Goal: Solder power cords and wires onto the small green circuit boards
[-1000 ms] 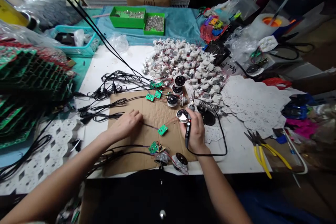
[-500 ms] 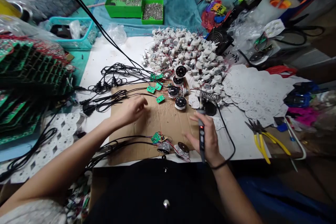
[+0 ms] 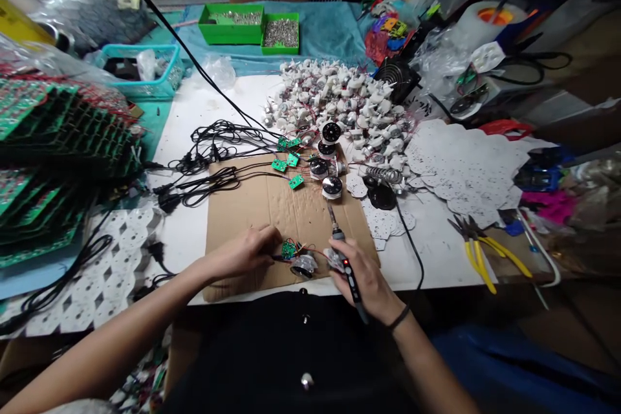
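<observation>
My left hand [image 3: 250,251] is closed on the black cables [image 3: 277,259] beside a small green circuit board [image 3: 289,249]. A motor-like part with a black disc and clear housing [image 3: 303,266] lies against that board. Held in my right hand [image 3: 366,278] is a pen-style soldering iron [image 3: 352,279] with a red-lit display, its tip pointing away from me over the cardboard. The right fingertips are at a second clear-housed part [image 3: 332,259], partly hidden by the hand; red wires run from it to the board.
On the cardboard [image 3: 252,200] lie other green boards [image 3: 295,182] and black-disc parts [image 3: 332,187]. Behind them rises a heap of white parts [image 3: 339,97]. A coiled iron stand [image 3: 383,184] is to the right, with yellow-handled pliers [image 3: 478,259] farther out. Stacked circuit boards [image 3: 53,136] fill the left.
My left hand has come down toward me onto the cables by the near board. My right hand has left the iron stand area, tilting the soldering iron leftward and reaching the clear-housed part.
</observation>
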Motion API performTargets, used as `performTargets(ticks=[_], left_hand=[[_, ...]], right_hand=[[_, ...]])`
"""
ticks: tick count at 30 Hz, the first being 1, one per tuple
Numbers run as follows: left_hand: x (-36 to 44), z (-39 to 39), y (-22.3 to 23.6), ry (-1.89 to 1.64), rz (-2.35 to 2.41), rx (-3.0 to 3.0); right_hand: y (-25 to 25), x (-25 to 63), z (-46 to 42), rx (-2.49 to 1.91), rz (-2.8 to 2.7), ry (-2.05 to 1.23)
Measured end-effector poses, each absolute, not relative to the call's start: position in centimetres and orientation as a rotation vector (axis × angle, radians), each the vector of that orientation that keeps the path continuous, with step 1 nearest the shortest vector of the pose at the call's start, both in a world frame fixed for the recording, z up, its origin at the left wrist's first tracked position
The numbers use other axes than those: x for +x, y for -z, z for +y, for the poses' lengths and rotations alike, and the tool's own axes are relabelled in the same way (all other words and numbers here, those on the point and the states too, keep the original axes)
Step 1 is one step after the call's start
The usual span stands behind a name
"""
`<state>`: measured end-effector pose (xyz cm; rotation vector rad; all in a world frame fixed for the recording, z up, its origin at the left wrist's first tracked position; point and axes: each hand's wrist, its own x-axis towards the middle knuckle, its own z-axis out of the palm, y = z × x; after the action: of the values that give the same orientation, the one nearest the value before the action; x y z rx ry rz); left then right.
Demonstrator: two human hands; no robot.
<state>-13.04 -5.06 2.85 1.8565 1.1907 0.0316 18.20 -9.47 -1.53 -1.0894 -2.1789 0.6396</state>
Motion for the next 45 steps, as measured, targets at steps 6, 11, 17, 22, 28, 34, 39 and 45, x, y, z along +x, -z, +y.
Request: performTargets(ticks=[6,11,17,22,28,34,39,45], left_hand=[[-14.0,-4.5,-2.1,-0.199,1.272,1.744],[-14.2,-4.3,-3.9,-0.500,1.227,1.604],[-13.1,-5.2,-4.6,-0.193,0.945,1.570],[-11.5,-5.6,-3.1,-0.085,1.249,1.737],[-10.0,-5.5,-3.3,0.059,1.306,1.985],[-9.6,-5.1,-2.1,-0.157,1.396,2.212],[-10.3,-4.8,-1.6,-0.251,1.468,1.798],[-11.0,-4.4,-1.4,-0.426,1.533,1.431]], right_hand=[[2.4,18.1,-5.5,-1.148,-2.119,-0.390],[3.3,17.5,-3.5,-1.214,-2.126,-0.264],[3.7,17.0,-3.3,-1.240,-2.088,-0.262],[3.7,17.1,-3.2,-1.227,-2.060,-0.191],[4.1,16.9,-2.9,-1.324,-2.014,-0.064],[4.1,16.6,-2.7,-1.361,-2.014,-0.107],[3.9,16.4,-2.8,-1.345,-2.023,-0.113],[3.1,15.9,-4.2,-1.262,-2.006,0.011]])
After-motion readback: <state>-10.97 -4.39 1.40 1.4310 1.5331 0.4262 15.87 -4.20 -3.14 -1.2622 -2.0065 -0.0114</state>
